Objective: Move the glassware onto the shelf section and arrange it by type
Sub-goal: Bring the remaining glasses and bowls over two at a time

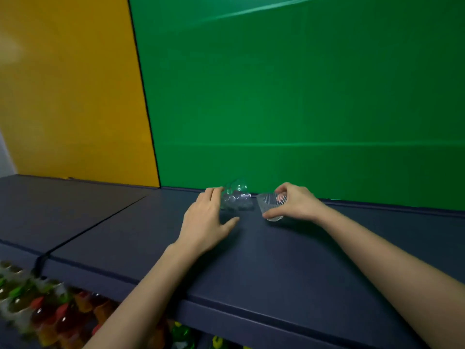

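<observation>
A clear bubbled glass stands on the dark blue shelf top near the green back wall. My left hand lies beside it with fingers straight, its fingertips touching the glass's left side. To the right, my right hand pinches a small clear ribbed glass, tilted, its base just above or on the shelf. The two glasses sit close together, a small gap between them.
A green panel and a yellow panel form the back wall. A seam divides the shelf top into sections. Below the front edge at the lower left are several colourful bottles, blurred.
</observation>
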`<move>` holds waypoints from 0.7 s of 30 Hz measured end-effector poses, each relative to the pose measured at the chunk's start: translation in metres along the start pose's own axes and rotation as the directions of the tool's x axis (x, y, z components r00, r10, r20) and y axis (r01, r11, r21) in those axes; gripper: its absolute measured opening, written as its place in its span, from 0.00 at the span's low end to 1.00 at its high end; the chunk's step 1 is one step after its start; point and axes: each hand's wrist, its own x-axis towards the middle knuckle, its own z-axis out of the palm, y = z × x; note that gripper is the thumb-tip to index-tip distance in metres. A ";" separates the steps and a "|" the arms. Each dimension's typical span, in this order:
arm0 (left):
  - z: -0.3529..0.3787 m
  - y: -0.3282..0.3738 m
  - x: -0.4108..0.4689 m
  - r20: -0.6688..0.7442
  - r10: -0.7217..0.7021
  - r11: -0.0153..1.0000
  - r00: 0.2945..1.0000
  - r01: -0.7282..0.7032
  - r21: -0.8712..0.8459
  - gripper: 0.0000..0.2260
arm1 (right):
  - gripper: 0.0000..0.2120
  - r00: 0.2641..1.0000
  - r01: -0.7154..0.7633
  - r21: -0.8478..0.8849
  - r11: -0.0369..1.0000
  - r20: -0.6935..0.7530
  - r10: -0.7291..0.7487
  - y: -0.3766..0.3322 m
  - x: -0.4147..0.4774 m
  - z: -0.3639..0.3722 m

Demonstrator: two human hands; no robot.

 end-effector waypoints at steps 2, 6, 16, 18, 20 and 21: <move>0.008 -0.008 0.018 0.044 0.050 0.998 0.998 -0.049 -0.024 0.35 | 0.38 0.997 -0.034 0.022 0.999 -0.064 0.036 -0.002 -0.009 -0.009; 0.021 -0.018 0.055 0.154 0.129 0.991 0.980 -0.122 -0.054 0.46 | 0.36 0.977 -0.082 0.066 0.994 -0.193 0.094 -0.004 -0.033 -0.024; 0.049 -0.035 0.087 0.155 0.156 0.968 0.976 -0.119 -0.221 0.39 | 0.36 0.892 -0.201 0.091 0.975 -0.394 0.220 -0.006 -0.096 -0.023; 0.047 -0.029 0.084 0.101 0.176 0.957 0.979 -0.146 -0.251 0.36 | 0.36 0.869 -0.226 0.089 0.970 -0.431 0.242 -0.005 -0.106 -0.023; 0.041 -0.018 0.080 0.059 0.185 0.928 0.981 -0.155 -0.338 0.33 | 0.37 0.847 -0.247 0.081 0.966 -0.466 0.255 -0.005 -0.118 -0.025; 0.037 -0.011 0.078 0.041 0.185 0.900 0.982 -0.152 -0.409 0.32 | 0.37 0.837 -0.257 0.075 0.964 -0.481 0.261 -0.005 -0.124 -0.027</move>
